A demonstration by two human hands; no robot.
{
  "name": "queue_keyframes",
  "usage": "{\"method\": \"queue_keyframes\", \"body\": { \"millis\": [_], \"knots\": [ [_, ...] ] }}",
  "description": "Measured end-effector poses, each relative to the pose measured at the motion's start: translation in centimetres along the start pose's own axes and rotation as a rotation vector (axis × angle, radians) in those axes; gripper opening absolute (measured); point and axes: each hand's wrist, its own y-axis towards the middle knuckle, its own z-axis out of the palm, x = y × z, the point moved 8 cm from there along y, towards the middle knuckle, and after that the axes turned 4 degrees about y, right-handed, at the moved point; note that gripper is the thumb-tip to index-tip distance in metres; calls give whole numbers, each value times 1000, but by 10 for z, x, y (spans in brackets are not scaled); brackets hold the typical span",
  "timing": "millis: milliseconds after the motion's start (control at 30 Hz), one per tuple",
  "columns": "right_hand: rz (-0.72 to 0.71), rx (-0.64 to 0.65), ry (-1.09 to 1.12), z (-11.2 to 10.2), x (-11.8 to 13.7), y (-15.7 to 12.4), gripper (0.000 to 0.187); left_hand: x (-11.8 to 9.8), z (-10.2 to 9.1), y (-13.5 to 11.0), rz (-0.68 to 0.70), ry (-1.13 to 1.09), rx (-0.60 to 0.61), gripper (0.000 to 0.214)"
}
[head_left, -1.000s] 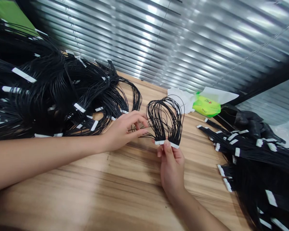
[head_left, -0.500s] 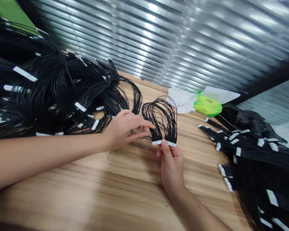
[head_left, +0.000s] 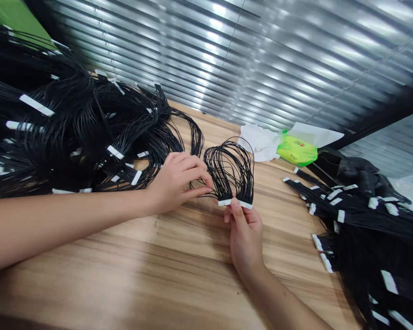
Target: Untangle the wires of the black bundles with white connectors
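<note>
My right hand (head_left: 245,238) pinches the white taped ends of a small looped bundle of thin black wires (head_left: 231,169), holding it upright above the wooden table (head_left: 179,266). My left hand (head_left: 177,181) reaches in from the left, its fingertips closed on strands at the bundle's left side. A big tangled heap of similar black wire bundles with white tags (head_left: 62,128) lies just behind my left forearm.
A second pile of black wire bundles with white tags (head_left: 358,220) fills the right side of the table. A green packet (head_left: 296,152) and white paper (head_left: 261,142) lie at the back. Metal slatted blinds (head_left: 261,55) run behind the table.
My left fingers have curled back from pointing and now pinch strands at the bundle's left edge. The bundle in my right hand has barely moved.
</note>
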Motion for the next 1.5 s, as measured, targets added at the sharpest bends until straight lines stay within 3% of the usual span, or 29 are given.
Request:
{"method": "queue_keyframes", "body": {
  "millis": [233,467,633,733,867,1000,1200,1400,1500],
  "knots": [
    [1,-34,65,1,5,1,28,5,7,0,-77,-181,104,36],
    [50,35,211,11,7,-2,28,16,-2,0,-231,-196,27,42],
    [48,82,180,14,7,-8,30,19,-14,-1,-271,-204,-107,49],
    [39,71,179,13,8,-7,29,23,-12,-1,-296,-209,-112,55],
    [29,64,214,12,9,-4,28,37,2,-2,-429,-220,-4,50],
    [10,79,218,11,8,-5,28,33,1,1,-358,-116,2,45],
    [-2,147,170,11,6,-10,25,30,4,-1,-329,-81,22,17],
    [-16,201,168,12,3,-11,17,35,6,-2,-397,-84,39,9],
    [-36,248,100,12,1,-14,18,35,12,-3,-360,-73,94,16]
  ]
}}
